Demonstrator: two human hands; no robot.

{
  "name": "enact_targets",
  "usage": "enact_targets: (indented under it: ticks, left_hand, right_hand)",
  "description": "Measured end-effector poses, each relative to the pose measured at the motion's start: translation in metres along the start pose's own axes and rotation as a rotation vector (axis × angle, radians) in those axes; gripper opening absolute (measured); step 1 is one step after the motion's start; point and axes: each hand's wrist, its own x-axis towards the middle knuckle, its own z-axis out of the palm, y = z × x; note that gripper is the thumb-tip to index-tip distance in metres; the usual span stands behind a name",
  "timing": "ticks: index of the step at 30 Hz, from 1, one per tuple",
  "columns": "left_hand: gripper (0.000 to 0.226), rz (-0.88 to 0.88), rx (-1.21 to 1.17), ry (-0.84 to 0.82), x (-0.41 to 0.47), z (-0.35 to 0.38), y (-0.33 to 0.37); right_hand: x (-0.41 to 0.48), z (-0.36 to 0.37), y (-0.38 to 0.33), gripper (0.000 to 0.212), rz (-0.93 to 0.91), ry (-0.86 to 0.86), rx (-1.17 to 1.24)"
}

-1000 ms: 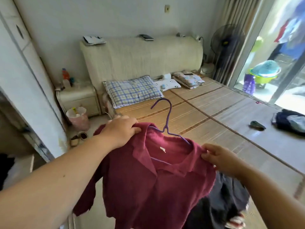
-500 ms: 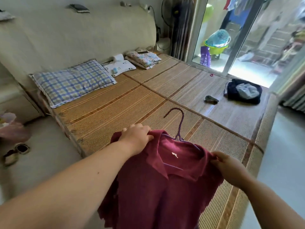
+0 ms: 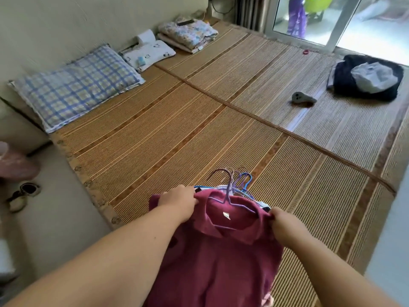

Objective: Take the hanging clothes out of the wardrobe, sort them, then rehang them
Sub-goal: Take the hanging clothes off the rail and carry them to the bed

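A maroon collared shirt (image 3: 221, 258) on a purple wire hanger (image 3: 229, 191) is on top of a bundle of hung clothes that I hold over the bed's near edge. Several more purple and blue hanger hooks (image 3: 242, 179) stick out behind it. My left hand (image 3: 180, 201) grips the shirt's left shoulder. Gripping the right shoulder by the collar is my right hand (image 3: 284, 222). The garments under the shirt are mostly hidden.
The bed is covered with a bamboo mat (image 3: 177, 129). A checked pillow (image 3: 75, 85), a small white pillow (image 3: 148, 53) and folded bedding (image 3: 188, 34) lie at its head. A dark clothes pile (image 3: 365, 78) and a grey object (image 3: 302, 98) sit far right. Shoes (image 3: 22, 196) are on the floor at left.
My view has swung right and down from the wardrobe side onto the bed. The bundle has moved over the mat with both hands still gripping the shirt's shoulders; more hanger hooks now show.
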Motion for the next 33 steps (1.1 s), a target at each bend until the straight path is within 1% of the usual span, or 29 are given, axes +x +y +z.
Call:
enact_targets:
  ticks: [2, 4, 7, 9, 13, 16, 18, 21, 25, 29, 33]
  left_hand:
    - [0.036, -0.02, -0.095, 0.014, 0.01, 0.008, 0.0]
    - [0.046, 0.005, -0.178, 0.053, 0.015, 0.013, -0.001]
    - [0.066, 0.043, -0.18, 0.08, 0.008, 0.017, -0.008]
    - [0.076, 0.044, -0.157, 0.084, -0.008, 0.017, -0.017]
    - [0.082, 0.06, -0.132, 0.164, -0.053, -0.003, -0.049]
    - [0.081, 0.047, -0.133, 0.277, -0.095, -0.035, -0.088]
    - [0.079, 0.007, -0.14, 0.37, -0.13, -0.061, -0.118]
    - [0.076, -0.069, -0.068, 0.525, -0.19, -0.093, -0.163]
    - [0.071, -0.211, 0.037, 0.705, -0.289, -0.123, -0.23]
    - [0.072, -0.363, 0.082, 0.821, -0.385, -0.132, -0.289]
    - [0.069, -0.493, 0.093, 0.924, -0.475, -0.127, -0.344]
  right_hand:
    - [0.013, 0.005, -0.005, 0.019, 0.009, 0.002, 0.072]
    - [0.022, 0.007, -0.012, 0.033, -0.004, 0.021, 0.156]
    - [0.023, 0.007, -0.036, 0.057, -0.134, 0.025, 0.172]
    - [0.014, 0.005, -0.061, 0.066, -0.23, -0.007, 0.137]
    - [-0.014, -0.008, -0.129, 0.069, -0.495, 0.011, 0.0]
    - [-0.044, -0.025, -0.189, 0.067, -0.689, 0.044, -0.073]
    - [-0.069, -0.034, -0.233, 0.068, -0.811, 0.068, -0.122]
    - [-0.117, -0.04, -0.298, 0.07, -0.987, 0.128, -0.181]
    - [-0.198, -0.028, -0.388, 0.073, -1.228, 0.178, -0.213]
    - [-0.28, -0.006, -0.465, 0.073, -1.441, 0.218, -0.235]
    - [-0.362, 0.024, -0.534, 0.072, -1.604, 0.221, -0.229]
